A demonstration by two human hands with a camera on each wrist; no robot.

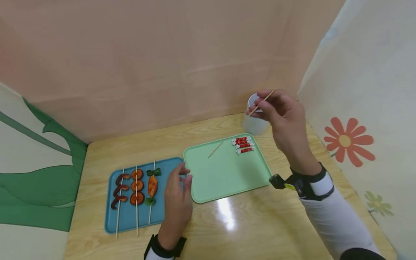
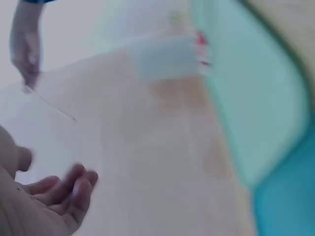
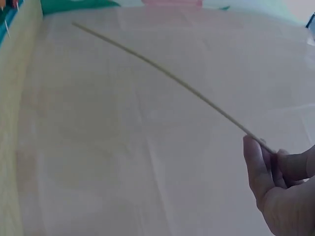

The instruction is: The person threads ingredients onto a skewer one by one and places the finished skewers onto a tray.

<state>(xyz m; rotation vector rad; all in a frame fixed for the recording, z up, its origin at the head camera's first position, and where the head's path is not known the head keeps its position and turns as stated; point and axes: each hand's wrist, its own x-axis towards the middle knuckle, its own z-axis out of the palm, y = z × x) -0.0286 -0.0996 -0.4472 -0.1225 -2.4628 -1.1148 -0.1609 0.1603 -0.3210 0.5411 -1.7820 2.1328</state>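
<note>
My right hand is raised above the back right of the table, pinching a thin wooden skewer near one end; nothing is threaded on it. Below that hand stands a whitish cup, its rim partly hidden by the fingers. My left hand hovers between the two trays with relaxed fingers and holds nothing. A light green tray carries a thin stick and several red-wrapped sweets in its far right corner. The left wrist view is blurred.
Left of the green tray lies a blue tray with 3 loaded skewers: curled brown pieces, round orange-brown slices, and an orange piece between green ones. Skewer ends overhang its near edge. A pinkish backdrop rises behind the wooden table.
</note>
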